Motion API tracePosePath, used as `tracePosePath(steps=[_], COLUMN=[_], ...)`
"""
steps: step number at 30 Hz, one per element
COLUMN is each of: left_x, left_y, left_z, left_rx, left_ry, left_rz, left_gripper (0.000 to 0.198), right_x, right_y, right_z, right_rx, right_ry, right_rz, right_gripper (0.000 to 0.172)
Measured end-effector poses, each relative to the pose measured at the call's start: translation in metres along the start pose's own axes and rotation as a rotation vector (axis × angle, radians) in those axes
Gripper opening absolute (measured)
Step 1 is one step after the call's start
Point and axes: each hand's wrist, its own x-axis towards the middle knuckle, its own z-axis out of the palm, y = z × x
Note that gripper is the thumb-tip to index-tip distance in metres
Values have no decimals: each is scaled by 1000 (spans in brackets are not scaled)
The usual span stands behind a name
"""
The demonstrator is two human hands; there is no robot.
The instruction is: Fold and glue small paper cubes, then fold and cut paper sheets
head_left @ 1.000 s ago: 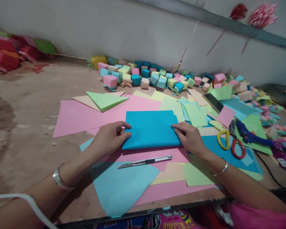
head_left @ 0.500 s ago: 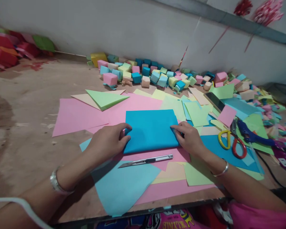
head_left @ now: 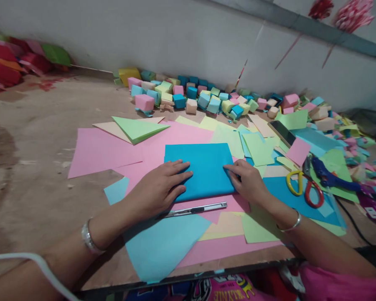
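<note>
A folded sheet of blue paper [head_left: 207,167] lies in front of me on a spread of coloured sheets. My left hand [head_left: 163,184] rests flat on its left part, fingers stretched out. At the right edge, my right hand [head_left: 246,177] pinches the paper between thumb and forefinger. Just below the fold, a utility knife [head_left: 197,210] lies with its left end partly hidden under my left hand. A light blue sheet [head_left: 166,246] is nearest me, and pink paper [head_left: 103,150] shows to the left.
Several small paper cubes [head_left: 179,100] line the wall. To the right are scissors [head_left: 313,194], a blue glue gun [head_left: 329,173] with a cord, and a phone [head_left: 282,132]. A folded green sheet [head_left: 138,129] lies behind on the left. A white cable [head_left: 40,267] crosses my left forearm.
My left hand has let go of the blue paper's left edge and moved right, now lying flat on top of it. My right hand has stayed at the right edge.
</note>
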Motion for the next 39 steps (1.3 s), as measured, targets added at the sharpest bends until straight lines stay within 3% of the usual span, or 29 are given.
tracePosePath(steps=[9,17,22,28,34,37,39], left_x=[-2,1,-1,-6,-6,-5,-5], left_y=[-1,0,-3,-10,-13,-12,-12], left_z=[2,-2,2,7,5,4,4], left_rx=[18,8,72,181,206,197,192], left_ry=[3,-23,-36,-82,-128,-149,-147], left_rz=[10,5,39,72,101,91,89], left_gripper=[40,40,44,52,54,54,54], right_x=[-3,-5,-3,-1,0,-8,-17], right_y=[-5,-25,-30,-27,-27,-42,-57], right_z=[1,-9,-13,-7,-9,-14,-15], right_rx=[-178,-548,-565,-580,-648,-614,-524], right_ry=[-1,-92,-44,-171,-146,-8,-8], right_rz=[-21,17,-117,-118,-155,-277,-422], right_gripper=[35,37,36,43,40,34,28])
